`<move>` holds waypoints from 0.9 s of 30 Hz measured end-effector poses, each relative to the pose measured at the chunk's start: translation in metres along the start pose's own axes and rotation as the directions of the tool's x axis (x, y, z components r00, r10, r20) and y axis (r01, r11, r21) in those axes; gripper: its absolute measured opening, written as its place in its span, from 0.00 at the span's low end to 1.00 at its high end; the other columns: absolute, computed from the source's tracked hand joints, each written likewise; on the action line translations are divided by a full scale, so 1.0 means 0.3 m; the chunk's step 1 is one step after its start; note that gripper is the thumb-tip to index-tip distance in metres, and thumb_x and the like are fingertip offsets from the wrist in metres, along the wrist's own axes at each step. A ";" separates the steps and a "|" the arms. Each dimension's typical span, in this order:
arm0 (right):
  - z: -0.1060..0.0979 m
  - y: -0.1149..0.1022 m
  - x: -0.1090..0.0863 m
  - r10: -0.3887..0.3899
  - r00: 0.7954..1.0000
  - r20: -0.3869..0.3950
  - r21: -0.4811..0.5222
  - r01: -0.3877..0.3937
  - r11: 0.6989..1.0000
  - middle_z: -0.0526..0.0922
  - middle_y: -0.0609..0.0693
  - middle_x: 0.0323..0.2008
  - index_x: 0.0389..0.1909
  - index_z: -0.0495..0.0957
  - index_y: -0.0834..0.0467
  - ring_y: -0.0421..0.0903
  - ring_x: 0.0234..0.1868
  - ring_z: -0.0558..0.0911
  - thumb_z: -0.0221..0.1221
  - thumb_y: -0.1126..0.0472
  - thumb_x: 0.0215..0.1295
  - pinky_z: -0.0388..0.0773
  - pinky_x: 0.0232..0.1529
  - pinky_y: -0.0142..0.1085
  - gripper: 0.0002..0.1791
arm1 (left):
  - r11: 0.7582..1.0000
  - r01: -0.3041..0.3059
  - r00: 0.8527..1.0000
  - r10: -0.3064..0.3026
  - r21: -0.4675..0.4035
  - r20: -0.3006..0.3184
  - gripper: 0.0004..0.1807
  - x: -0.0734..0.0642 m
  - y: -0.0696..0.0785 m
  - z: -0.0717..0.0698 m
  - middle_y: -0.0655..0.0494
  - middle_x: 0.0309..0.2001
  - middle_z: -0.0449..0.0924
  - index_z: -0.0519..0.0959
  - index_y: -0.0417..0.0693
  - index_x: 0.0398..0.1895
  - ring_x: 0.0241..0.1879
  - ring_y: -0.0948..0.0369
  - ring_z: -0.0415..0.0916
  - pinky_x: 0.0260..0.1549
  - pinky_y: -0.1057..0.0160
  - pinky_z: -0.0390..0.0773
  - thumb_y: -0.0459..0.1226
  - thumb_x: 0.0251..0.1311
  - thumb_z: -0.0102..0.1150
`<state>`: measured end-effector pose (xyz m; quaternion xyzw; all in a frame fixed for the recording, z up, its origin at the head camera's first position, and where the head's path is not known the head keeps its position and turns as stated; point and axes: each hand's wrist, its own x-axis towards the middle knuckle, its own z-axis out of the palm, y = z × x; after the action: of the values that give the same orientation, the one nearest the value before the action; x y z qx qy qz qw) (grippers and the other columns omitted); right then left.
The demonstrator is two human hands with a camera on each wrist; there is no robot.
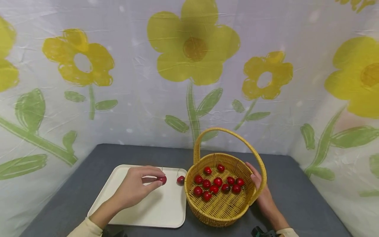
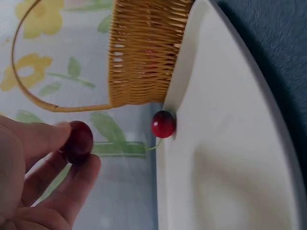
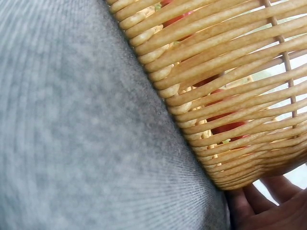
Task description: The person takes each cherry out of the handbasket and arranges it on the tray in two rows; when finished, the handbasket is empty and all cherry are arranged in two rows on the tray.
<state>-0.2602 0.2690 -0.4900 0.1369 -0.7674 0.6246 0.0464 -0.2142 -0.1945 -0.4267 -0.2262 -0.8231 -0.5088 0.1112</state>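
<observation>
My left hand (image 1: 134, 186) is above the white tray (image 1: 165, 210), pinching a dark red cherry (image 2: 79, 142) between thumb and fingers. A thin stem rises from that cherry in the head view. Another stemmed cherry (image 1: 180, 180) lies at the tray's right side, close to the basket. The yellow woven basket (image 1: 217, 219) has a tall arched handle and stands upright, with several red cherries (image 1: 217, 181) spread over its bottom. At the basket's right side, my right hand (image 1: 263, 192) holds the rim and wall; some of its fingers (image 3: 261, 199) show against the outside.
Everything stands on a dark grey-blue tabletop (image 1: 296, 197). The basket overlaps the tray's right edge in the head view. Behind and at both sides hangs a pale cloth (image 1: 133, 98) printed with yellow flowers.
</observation>
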 end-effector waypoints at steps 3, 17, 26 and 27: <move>0.003 0.001 0.000 0.008 1.000 -0.002 -0.001 -0.008 1.000 0.63 0.60 0.84 0.89 0.56 0.48 0.29 0.73 0.74 0.35 0.49 0.94 0.74 0.65 0.21 0.30 | 0.999 0.023 0.998 -0.024 0.029 0.055 0.13 0.035 -0.026 0.034 0.56 0.48 0.92 0.93 0.51 0.45 0.51 0.59 0.90 0.49 0.62 0.91 0.26 0.62 0.77; 0.005 0.001 -0.002 0.041 0.999 -0.026 -0.044 -0.042 0.998 0.64 0.57 0.84 0.88 0.57 0.45 0.27 0.73 0.72 0.36 0.46 0.93 0.71 0.65 0.18 0.29 | 0.949 0.040 0.967 -0.115 0.312 0.227 0.11 0.157 -0.089 0.098 0.62 0.37 0.94 0.95 0.49 0.41 0.42 0.63 0.91 0.47 0.56 0.87 0.27 0.59 0.77; 0.003 0.006 0.001 0.021 0.999 -0.034 -0.059 -0.023 0.998 0.64 0.57 0.84 0.88 0.58 0.45 0.26 0.72 0.72 0.36 0.47 0.93 0.69 0.65 0.16 0.29 | 0.927 0.098 0.970 -0.171 0.363 0.175 0.10 0.182 -0.131 0.131 0.64 0.35 0.94 0.96 0.53 0.39 0.43 0.62 0.88 0.48 0.56 0.81 0.28 0.58 0.80; 0.003 0.006 0.001 0.018 0.999 -0.034 -0.060 -0.020 0.998 0.64 0.57 0.84 0.88 0.58 0.45 0.26 0.72 0.72 0.36 0.47 0.93 0.69 0.65 0.16 0.29 | 0.926 0.100 0.971 -0.170 0.363 0.168 0.10 0.184 -0.134 0.135 0.64 0.36 0.94 0.96 0.53 0.39 0.44 0.61 0.89 0.49 0.55 0.83 0.28 0.58 0.79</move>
<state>-0.2609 0.2684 -0.4918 0.1174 -0.7863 0.6038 0.0574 -0.2799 -0.1596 -0.4540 -0.1942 -0.9214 -0.3351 0.0328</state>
